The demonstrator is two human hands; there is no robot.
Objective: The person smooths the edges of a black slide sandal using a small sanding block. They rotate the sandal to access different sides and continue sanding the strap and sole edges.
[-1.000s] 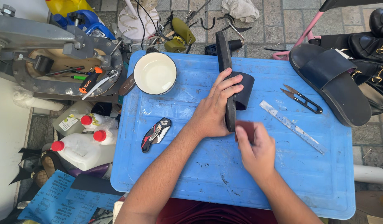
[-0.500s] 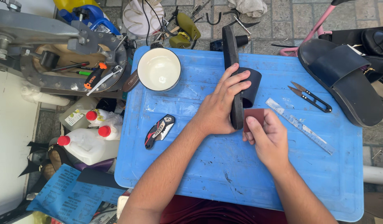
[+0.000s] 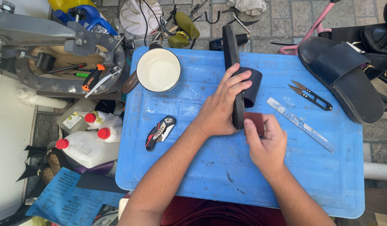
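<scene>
Right hand (image 3: 266, 140), pinching a small dark-red block (image 3: 255, 121), has pressed in against the black sandal (image 3: 234, 71) standing on edge mid-table, where the left hand (image 3: 222, 109) clamps it, so rubbing its edge looks underway.

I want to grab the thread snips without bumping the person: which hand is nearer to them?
Right. The right hand lies just left of and below the thread snips, holding a reddish-brown block. The left hand is farther left, beyond the black sandal.

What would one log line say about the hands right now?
left hand: steadies black sandal on edge | right hand: presses brown sanding block against sole | blue table: bowl, folding knife, snips, ruler
</scene>
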